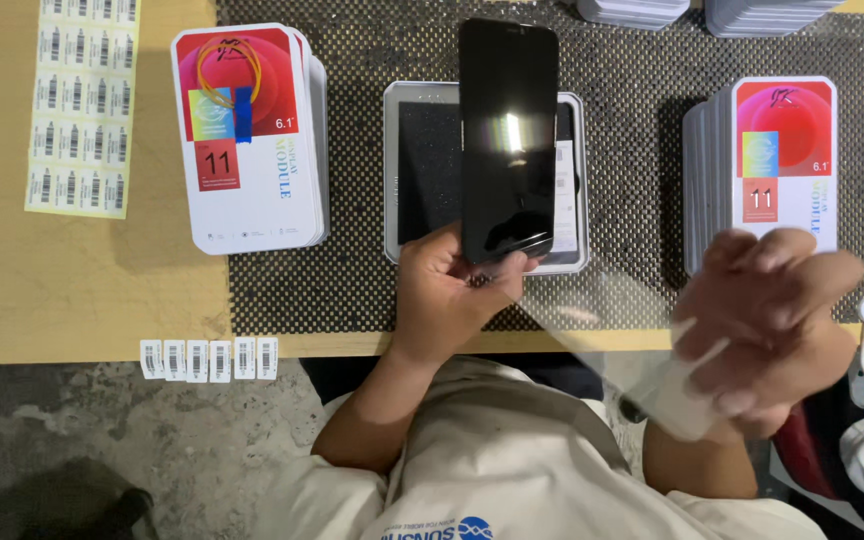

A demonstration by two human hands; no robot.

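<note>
The left hand (447, 290) is pinching the black phone display panel (508, 140) by its lower short edge, with the thumb on the front glass and the fingers closing behind it. The panel is standing with its long axis running away from the person, so the grip is at the near end and the far end is reaching over the dotted black mat (352, 270). The dark glass is facing the camera and is showing a small reflection.

Directly behind the panel, an open grey tray (422, 170) with a dark inner pad is lying on the mat, and the panel is covering its right part. I cannot tell if the panel is touching the tray or is hanging above it.

The right hand (767, 330) is blurred at the right, well apart from the panel and nearer to the person's body. Its fingers are curling together, and it seems to be holding a thin clear film (632, 330) that is stretching from the lower edge of the panel toward this hand. How tightly it is gripping, I cannot tell.

A white box with a red picture (247, 140) is lying left of the tray, and a stack of similar boxes (767, 160) is lying to the right. Barcode stickers (210, 358) are sticking along the table edge (82, 290).
</note>
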